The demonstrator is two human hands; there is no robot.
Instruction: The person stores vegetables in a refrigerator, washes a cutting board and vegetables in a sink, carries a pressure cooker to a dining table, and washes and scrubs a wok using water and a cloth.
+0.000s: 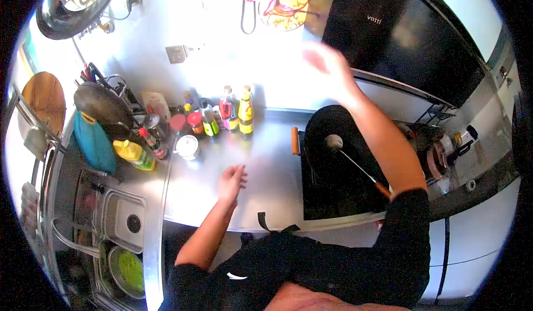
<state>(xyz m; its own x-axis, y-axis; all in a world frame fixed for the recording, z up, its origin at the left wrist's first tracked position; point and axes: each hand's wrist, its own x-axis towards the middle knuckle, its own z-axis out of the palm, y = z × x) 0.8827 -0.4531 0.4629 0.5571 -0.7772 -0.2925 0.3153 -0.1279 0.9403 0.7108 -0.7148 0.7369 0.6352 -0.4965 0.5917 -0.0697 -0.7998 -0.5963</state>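
Observation:
Raised in front of the range hood [383, 50], my right hand [327, 69] is blurred and washed out by bright light; its fingers cannot be made out. Above the steel counter [266, 178] hovers my left hand [230, 183], its fingers loosely bent and somewhat apart, with nothing seen in them. A dark wok [322, 119] with a wooden side handle [295, 140] sits on the black cooktop [327, 203], below my right forearm. A long-handled ladle [334, 142] rests with its round head in the wok and its wooden grip toward the front right.
Sauce bottles [245, 114] and a white lidded pot [187, 147] stand along the counter's back left. A yellow bottle [133, 154] is beside the sink [125, 214]. Below it, a bowl holds green contents [129, 272]. A cutting board [44, 103] leans far left.

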